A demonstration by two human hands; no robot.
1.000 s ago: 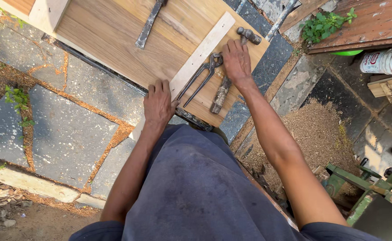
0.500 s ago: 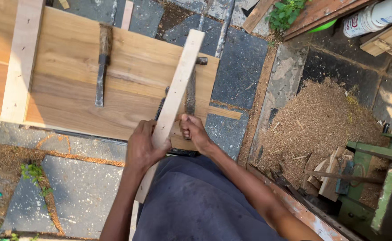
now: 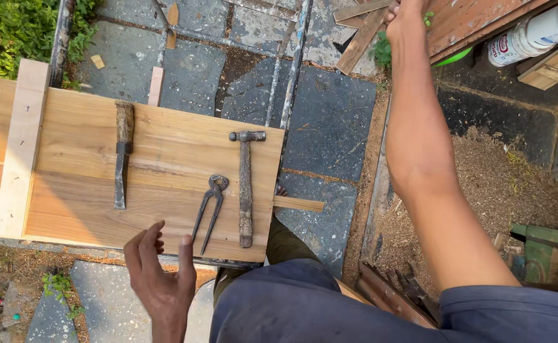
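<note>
Pincers [image 3: 210, 209]: lie flat on the wooden board [image 3: 164, 146], handles toward the near edge, just beside the hammer [image 3: 246, 190].
Left hand [image 3: 161, 282]: fingers spread, empty, hovering at the board's near edge, close to the pincer handles.
Right hand [image 3: 406, 11]: arm stretched far forward by the wood scraps [image 3: 361, 28]; grip cannot be told.
Chisel [image 3: 122, 159]: lies apart, farther left on the board.

One hammer [image 3: 246, 190], one pincers [image 3: 210, 209], one chisel [image 3: 122, 155], two hands [image 3: 161, 279]
</note>
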